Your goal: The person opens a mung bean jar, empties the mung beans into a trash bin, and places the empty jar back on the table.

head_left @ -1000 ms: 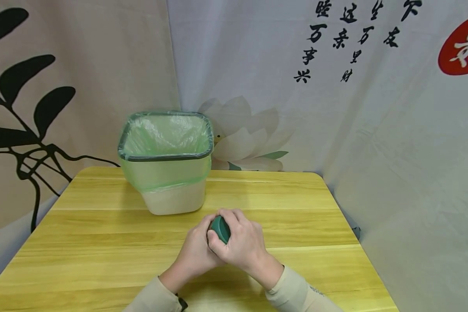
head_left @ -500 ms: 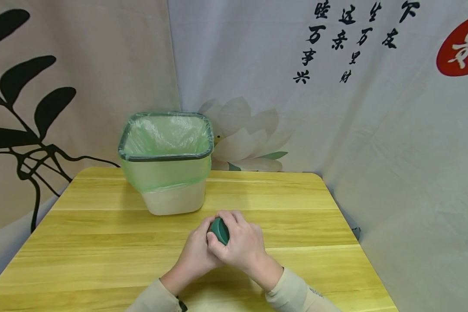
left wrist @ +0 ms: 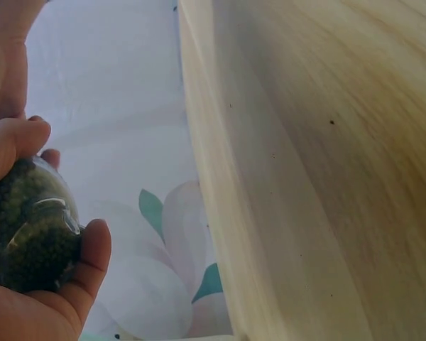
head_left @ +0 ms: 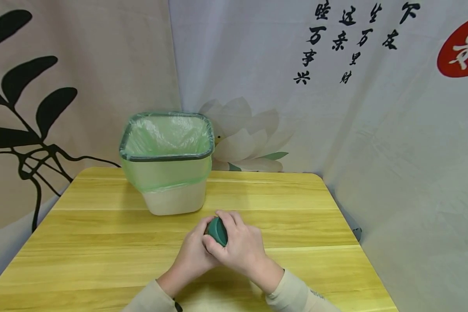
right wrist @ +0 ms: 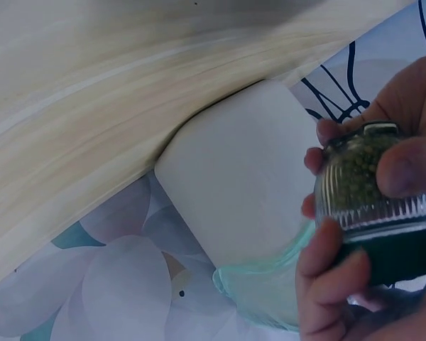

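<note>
Head view first: what is the operator holding?

Both hands are gripping one jar (right wrist: pixel 356 202) above the near half of the table (head_left: pixel 113 242). The left hand (head_left: pixel 195 249) is wrapping its fingers round the body; the right hand (head_left: pixel 239 245) is clasping the dark green lid (head_left: pixel 217 232). The jar is sitting nearer the person than the bin (head_left: pixel 175 203), and slightly to its right.

Which details are the wrist views adding?

The right wrist view is exposing the ribbed, clear wall of the jar, with a thumb pressing against it. Both wrist views are revealing small green granules (left wrist: pixel 35 249) inside; the head view is presenting mainly the lid. The right wrist view is also showing the bin's pale lower wall and the hem of its green liner (head_left: pixel 164 134), while the head view alone is displaying the dark rim and lined interior.

Is any writing appearing?

The head view is showing black characters (head_left: pixel 315 37) on the backdrop (head_left: pixel 374 125), the leftmost column reading 睦万事兴. A red oval (head_left: pixel 450 41) is carrying a white character, running off the right edge. The right sleeve (head_left: pixel 302 294) is bearing a mark too small to read.
</note>
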A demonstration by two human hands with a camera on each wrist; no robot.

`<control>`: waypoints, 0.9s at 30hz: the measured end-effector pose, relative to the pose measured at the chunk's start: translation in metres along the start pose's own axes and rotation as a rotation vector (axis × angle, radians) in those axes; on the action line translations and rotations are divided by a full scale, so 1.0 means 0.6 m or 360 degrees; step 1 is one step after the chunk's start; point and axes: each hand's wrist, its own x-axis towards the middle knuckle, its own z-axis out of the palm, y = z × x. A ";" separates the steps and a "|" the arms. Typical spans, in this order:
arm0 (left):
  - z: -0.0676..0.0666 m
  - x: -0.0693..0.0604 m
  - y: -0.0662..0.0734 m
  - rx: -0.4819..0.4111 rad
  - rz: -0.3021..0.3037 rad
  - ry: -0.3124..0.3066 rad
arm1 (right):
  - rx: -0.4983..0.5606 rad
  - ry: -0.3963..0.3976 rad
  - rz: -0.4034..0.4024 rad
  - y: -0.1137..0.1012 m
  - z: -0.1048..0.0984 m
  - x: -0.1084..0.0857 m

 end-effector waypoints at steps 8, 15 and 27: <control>-0.001 0.001 -0.001 0.0045 -0.0089 0.0066 | 0.0152 -0.0247 0.0255 0.002 -0.022 0.006; 0.003 -0.001 -0.005 0.0187 0.0054 0.0166 | 0.0296 -0.0329 0.0414 0.008 -0.035 0.011; 0.016 0.000 -0.011 0.0437 0.0406 0.0357 | 0.0411 -0.0574 0.0544 -0.004 -0.032 0.008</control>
